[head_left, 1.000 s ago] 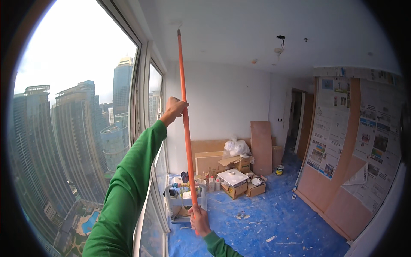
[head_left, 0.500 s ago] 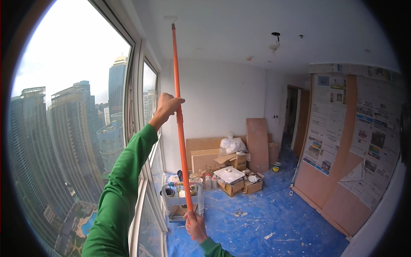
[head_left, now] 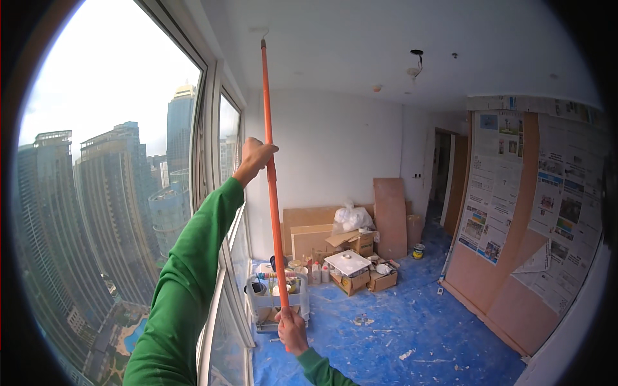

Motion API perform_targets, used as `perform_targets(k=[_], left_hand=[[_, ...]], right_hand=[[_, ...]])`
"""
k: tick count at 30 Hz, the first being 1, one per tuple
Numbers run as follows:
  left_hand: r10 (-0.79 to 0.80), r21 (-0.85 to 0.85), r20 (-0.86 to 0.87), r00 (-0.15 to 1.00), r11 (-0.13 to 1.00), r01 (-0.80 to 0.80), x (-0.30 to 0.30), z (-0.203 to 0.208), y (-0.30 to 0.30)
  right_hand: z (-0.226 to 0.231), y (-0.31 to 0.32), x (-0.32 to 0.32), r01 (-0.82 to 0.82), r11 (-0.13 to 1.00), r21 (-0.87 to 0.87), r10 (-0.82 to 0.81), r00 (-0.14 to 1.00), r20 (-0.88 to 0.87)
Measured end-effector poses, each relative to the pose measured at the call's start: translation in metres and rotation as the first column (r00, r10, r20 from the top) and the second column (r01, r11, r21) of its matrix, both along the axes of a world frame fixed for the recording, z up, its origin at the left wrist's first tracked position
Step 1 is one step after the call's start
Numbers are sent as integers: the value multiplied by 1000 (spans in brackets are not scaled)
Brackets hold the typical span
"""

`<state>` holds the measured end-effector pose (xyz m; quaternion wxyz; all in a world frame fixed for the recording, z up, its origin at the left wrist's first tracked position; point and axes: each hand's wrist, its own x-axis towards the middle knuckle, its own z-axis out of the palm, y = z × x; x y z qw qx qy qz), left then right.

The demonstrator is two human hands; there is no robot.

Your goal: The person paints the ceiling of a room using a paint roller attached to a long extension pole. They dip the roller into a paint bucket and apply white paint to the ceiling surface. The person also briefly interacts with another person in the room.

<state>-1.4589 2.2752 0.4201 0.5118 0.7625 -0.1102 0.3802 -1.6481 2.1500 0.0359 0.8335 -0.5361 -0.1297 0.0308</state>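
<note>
A long orange extension pole (head_left: 276, 225) runs up toward the white ceiling, leaning slightly left. At its top is a thin bent wire frame with a pale head, probably a paint roller (head_left: 259, 29), hard to make out against the ceiling. My left hand (head_left: 257, 156), its arm in a green sleeve stretched out, is closed round the middle of the pole, just above a joint. Lower down, my right hand (head_left: 293, 330) grips the pole near its bottom end, which is hidden in the hand.
Tall windows (head_left: 225, 283) line the left side. Below the pole stands a clear plastic cart (head_left: 299, 302) with painting supplies. Cardboard boxes (head_left: 384, 281), boards (head_left: 390, 219) and a paint can (head_left: 418, 251) lie beyond. Blue sheeting (head_left: 399, 328) covers the floor; newspaper-covered panels (head_left: 489, 186) stand right.
My right hand has risen slightly with the lower end of the pole. The view has shifted a little; both hands keep their hold.
</note>
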Motion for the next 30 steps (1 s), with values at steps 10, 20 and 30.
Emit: perform_targets(k=[10,20,30], left_hand=[[43,100,94,995,994,-52,-61,-42,-16],[-18,69,37,999,998,16,-124,-47,-38],[-86,28,113,990,996,84,-188,-36,-62]], right_hand=[[-55,-14,-42,17,999,30,-18,999,36],[-84,-43,-94,34,999,23,-34,999,12],[-115,-63,-156,246,969,4,-244,959,147]])
